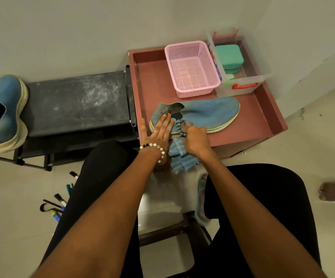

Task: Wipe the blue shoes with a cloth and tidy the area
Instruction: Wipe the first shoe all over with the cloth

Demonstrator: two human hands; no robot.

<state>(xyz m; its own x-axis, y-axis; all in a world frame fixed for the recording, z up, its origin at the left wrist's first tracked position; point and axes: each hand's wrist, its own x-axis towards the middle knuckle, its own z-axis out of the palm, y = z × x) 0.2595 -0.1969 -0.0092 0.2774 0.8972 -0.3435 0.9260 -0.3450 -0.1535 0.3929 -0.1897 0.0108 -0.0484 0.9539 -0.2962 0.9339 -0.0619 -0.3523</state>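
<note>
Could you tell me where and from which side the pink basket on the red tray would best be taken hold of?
Probably by the rim of the pink basket, from above and at its left wall. It stands upright, open and seemingly empty, so fingers can hook over the edge. Its right wall sits close against the clear box, while the red tray lies bare to its left.

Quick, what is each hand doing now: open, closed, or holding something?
Left hand: open, fingers flat, pressing on the shoe.
Right hand: closed around the cloth.

Second blue shoe (3, 111) cut by left edge; bare foot (334, 190) by right edge.
</note>
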